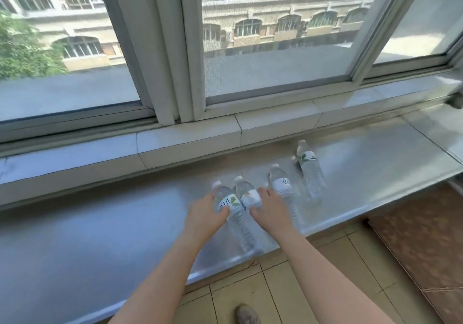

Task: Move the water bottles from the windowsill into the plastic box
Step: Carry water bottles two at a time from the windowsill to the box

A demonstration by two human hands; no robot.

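Observation:
Several clear water bottles with white labels stand on the grey windowsill (100,236). My left hand (204,217) wraps the leftmost bottle (229,202), thumb across its front. My right hand (271,209) wraps the second bottle (250,197) from the right, thumb below its label. Both bottles stand on the sill, close together. A third bottle (284,186) stands just right of my right hand. A fourth bottle (310,171) is farther right and back. The plastic box is not in view.
A raised tiled ledge (190,141) and the window frame (170,73) run behind the bottles. Below the sill's front edge is a beige tiled floor (325,273) with a brown mat (426,248) at the right. My shoe (246,315) shows at the bottom.

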